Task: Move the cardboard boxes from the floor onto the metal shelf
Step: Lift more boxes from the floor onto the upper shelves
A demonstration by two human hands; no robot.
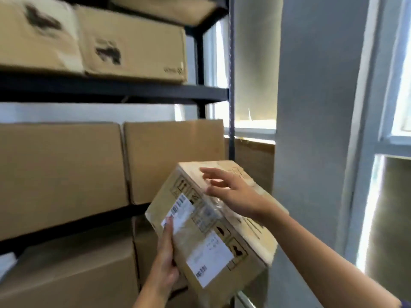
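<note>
A dark metal shelf (115, 92) fills the left of the view, with three levels showing and cardboard boxes on each. On the upper level stand two boxes with dark printed marks (133, 47), side by side and touching, and the underside of a further box shows on the level above them. On the middle level stand two plain large boxes (60, 174), also side by side. Below that level two more plain boxes (73, 274) are partly in view. To the right of the shelf are a grey wall column (311, 107) and bright windows (400, 85) on either side of it. In front of the shelf's right end, held in the air and tilted, is one smaller cardboard box (213, 230) with two white labels (209, 258) and a row of handling symbols on its near face. The left hand (165, 258) grips its lower left edge, thumb on the near face and fingers hidden behind. The right hand (231, 192) lies on the top face with straight, spread fingers, pressing rather than clasping.
</note>
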